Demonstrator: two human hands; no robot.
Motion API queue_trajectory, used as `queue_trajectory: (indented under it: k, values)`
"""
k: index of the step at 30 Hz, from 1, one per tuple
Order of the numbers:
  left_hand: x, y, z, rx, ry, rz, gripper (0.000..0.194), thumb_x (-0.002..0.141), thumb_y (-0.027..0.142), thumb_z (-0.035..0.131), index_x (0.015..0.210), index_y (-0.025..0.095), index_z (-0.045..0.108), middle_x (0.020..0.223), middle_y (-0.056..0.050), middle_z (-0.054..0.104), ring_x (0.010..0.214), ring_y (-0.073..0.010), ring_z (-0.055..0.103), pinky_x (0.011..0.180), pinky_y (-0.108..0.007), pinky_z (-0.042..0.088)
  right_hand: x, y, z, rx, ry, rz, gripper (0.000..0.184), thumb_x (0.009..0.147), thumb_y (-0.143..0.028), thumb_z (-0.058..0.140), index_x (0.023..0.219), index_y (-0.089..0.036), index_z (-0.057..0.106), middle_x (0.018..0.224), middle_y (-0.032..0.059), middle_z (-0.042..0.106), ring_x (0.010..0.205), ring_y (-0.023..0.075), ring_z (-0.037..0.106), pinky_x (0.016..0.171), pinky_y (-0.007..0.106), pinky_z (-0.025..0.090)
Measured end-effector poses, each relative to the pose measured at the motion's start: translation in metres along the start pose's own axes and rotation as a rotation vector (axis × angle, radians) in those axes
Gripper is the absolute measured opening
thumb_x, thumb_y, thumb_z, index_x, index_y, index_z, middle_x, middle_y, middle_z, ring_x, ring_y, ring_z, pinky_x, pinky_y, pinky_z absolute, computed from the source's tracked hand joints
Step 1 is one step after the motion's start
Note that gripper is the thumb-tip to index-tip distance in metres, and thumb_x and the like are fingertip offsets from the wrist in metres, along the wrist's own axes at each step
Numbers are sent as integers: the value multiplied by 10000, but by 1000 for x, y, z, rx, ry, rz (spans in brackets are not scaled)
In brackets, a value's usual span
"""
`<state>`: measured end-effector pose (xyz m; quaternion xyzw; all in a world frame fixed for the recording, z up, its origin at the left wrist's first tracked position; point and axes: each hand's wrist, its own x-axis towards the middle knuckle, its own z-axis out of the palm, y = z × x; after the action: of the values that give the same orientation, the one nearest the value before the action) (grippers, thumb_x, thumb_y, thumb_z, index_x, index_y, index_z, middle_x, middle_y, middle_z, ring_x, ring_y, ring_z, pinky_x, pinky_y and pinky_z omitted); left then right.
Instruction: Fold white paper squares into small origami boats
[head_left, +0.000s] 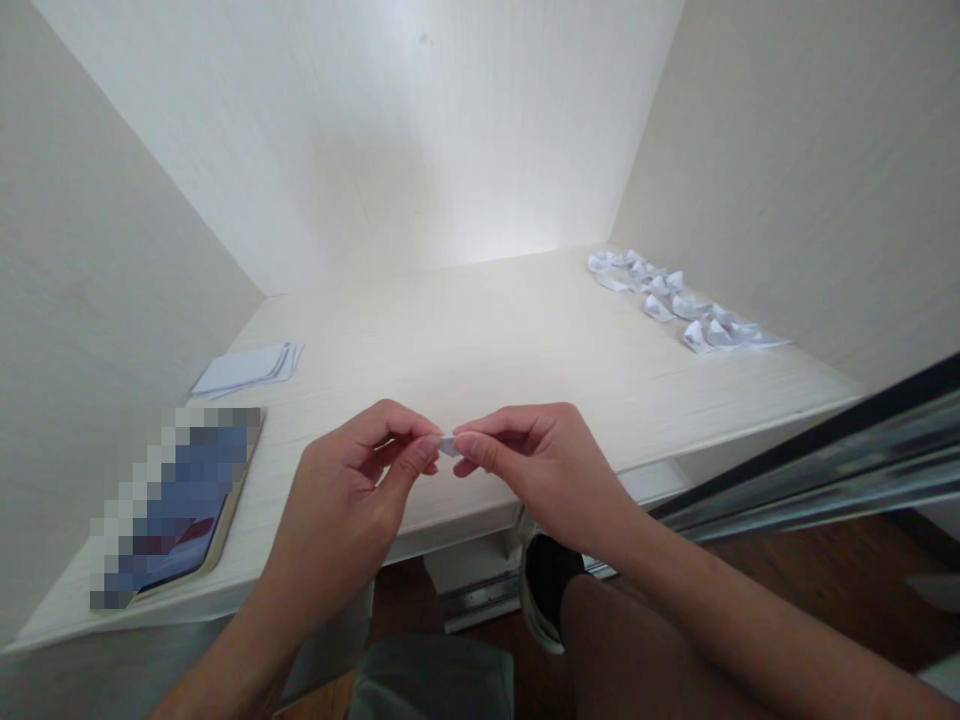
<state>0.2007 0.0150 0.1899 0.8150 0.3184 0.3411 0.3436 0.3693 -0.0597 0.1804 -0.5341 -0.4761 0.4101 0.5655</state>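
Observation:
A small piece of folded white paper (448, 446) is pinched between my two hands, above the front part of the white shelf (450, 340). My left hand (352, 480) grips its left end between thumb and fingertips. On the right end, the thumb and fingers of my right hand (544, 465) are closed in the same way. Most of the paper is hidden by the fingertips, so its full shape does not show. Several small folded paper pieces (660, 300), shaped like little boats, stand in a cluster at the shelf's right side.
A stack of flat white paper sheets (244, 370) lies at the left. Nearer the front left edge is a phone or tablet (202, 520), partly pixelated. White panels (450, 130) enclose the back and sides. A dark-framed glass edge (825, 460) runs along the right front.

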Motion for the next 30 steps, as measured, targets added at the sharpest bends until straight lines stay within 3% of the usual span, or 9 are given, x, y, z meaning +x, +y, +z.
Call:
queue_trajectory:
  k: [7,10,13,15,19,25,30]
  values:
    - [2,-4,5,-116,-9,-56,130,915,238,659,795,211,701,717,16,690,672,-126,631,634,-229,498,1,-1,0,-168,115,-6,179,851,-180,723,680,-190,775,687,18,777,661,157,661,665,292,462]
    - [3,-7,8,-265,-36,-97,67,905,266,697,883,209,725,729,7,699,685,-135,645,649,-241,518,3,4,-2,16,89,59,165,846,-240,744,692,-185,767,685,24,772,669,150,665,686,286,470]
    - [3,-12,11,-453,-142,-124,179,891,266,730,1063,214,730,778,-5,701,707,-144,648,660,-258,528,3,10,-5,303,25,167,248,801,-383,809,693,-170,741,656,34,753,652,142,662,684,274,469]
    - [4,-14,13,-535,-176,-105,199,882,253,742,1076,209,744,818,-18,691,701,-138,630,647,-259,523,2,13,-5,488,-46,241,304,768,-429,843,681,-168,714,639,27,735,627,131,652,672,265,473]
    - [6,-17,13,-653,-123,-92,132,847,259,781,968,206,788,880,-34,697,667,-121,603,604,-249,511,2,15,-3,635,-145,292,281,773,-393,862,706,-163,715,667,21,727,609,108,646,646,236,488]
    - [4,-21,16,-744,-78,-145,122,865,274,777,954,195,806,825,-47,743,704,-136,631,654,-253,523,4,14,1,574,-133,222,223,805,-372,844,792,-169,752,737,27,731,652,112,657,653,236,488]
    - [1,-23,23,-1029,37,-283,179,777,289,861,888,162,803,838,-60,768,699,-127,646,680,-257,542,4,14,2,483,-103,141,198,783,-332,864,911,-203,785,741,7,732,709,125,659,735,269,484]
